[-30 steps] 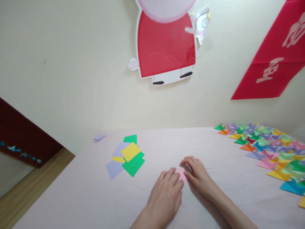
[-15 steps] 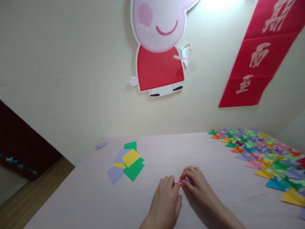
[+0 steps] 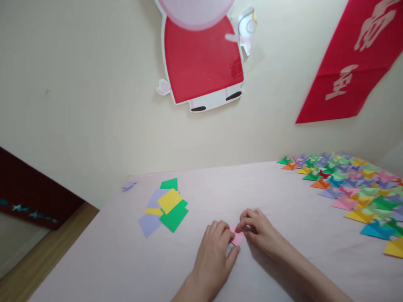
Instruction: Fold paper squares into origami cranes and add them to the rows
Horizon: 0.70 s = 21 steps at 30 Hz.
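Note:
A small pink piece of paper [image 3: 238, 238] lies on the pale tabletop between my two hands, its far corner partly hidden by fingers. My left hand [image 3: 215, 251] presses its fingertips on the paper's left side, with the thumb near its front corner. From the right, my right hand [image 3: 256, 227] has curled fingers and the thumb pinched at the paper's upper right edge. How the paper is folded is too small to make out.
Loose square sheets in green, yellow and purple, such as the yellow sheet [image 3: 170, 201], overlap at left. Many folded coloured paper shapes [image 3: 360, 214] stand in rows along the right. A folded purple piece [image 3: 129, 186] lies at the far left, by the wall [image 3: 94, 105].
The view has tilted down and come a little closer. My left thumb has moved off the paper toward its front corner, and more of the pink paper's surface shows.

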Tool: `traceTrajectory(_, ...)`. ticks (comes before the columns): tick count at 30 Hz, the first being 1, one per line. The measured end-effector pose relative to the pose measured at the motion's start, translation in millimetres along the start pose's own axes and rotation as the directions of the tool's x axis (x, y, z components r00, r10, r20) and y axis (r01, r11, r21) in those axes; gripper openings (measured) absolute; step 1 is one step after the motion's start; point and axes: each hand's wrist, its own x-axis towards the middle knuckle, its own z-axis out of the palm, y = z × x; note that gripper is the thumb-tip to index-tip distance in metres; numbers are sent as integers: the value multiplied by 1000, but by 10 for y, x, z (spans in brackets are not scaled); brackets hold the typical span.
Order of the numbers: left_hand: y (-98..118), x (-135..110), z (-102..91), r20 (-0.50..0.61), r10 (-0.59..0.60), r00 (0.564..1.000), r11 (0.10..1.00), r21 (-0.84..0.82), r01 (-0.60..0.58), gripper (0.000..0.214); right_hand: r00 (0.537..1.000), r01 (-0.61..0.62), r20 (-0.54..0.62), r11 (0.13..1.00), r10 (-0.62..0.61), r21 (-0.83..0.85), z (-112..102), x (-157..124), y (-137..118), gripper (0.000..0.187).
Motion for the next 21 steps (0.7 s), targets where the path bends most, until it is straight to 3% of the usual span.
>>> traceTrajectory(7,2,21,-28,-9,-12,1000,998,-56,12,11,996,62,56,998,-63,16,-53,-62,0,28)
traceTrajectory(11,-27,40,33,-45,14,999,1000,17,-14,14,997,49,64,999,-49,4,-65,-61,-28,23)
traceTrajectory(21,-47,102,116,-80,-47,996,987,148,59,18,998,18,57,1000,-17,-17,-39,-26,-42,15)
